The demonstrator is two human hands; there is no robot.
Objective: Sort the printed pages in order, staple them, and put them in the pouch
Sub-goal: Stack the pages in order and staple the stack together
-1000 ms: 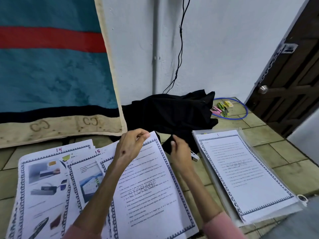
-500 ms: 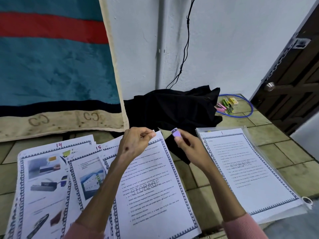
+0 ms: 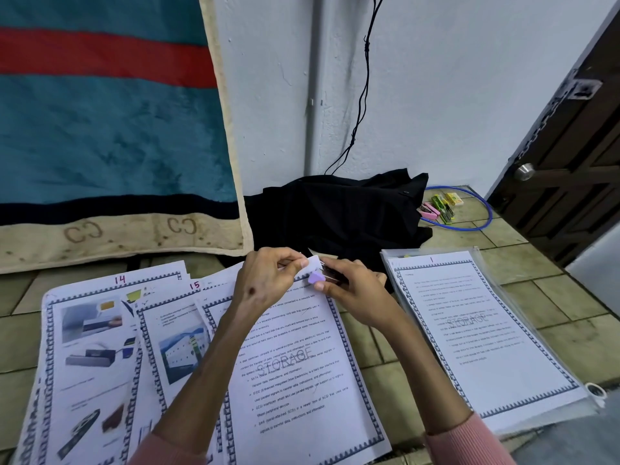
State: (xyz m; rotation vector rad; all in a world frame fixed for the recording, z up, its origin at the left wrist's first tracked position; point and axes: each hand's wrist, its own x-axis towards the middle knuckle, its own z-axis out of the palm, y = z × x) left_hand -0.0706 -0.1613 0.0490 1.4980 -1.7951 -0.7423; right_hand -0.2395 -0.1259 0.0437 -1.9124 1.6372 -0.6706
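The task looks mid-way. Pages marked 14 [image 3: 90, 357] and 15 [image 3: 174, 347] and a "STORAGE" page [image 3: 302, 374] lie fanned on the near left, unstapled. The left hand [image 3: 265, 283] pinches the top corner of those sheets, and the right hand [image 3: 352, 297] grips a small lilac stapler [image 3: 316, 277] right at that corner. On the right, a stack topped by page 1 [image 3: 479, 333] rests on the clear pouch [image 3: 523, 317]. Stapling and pouching remain.
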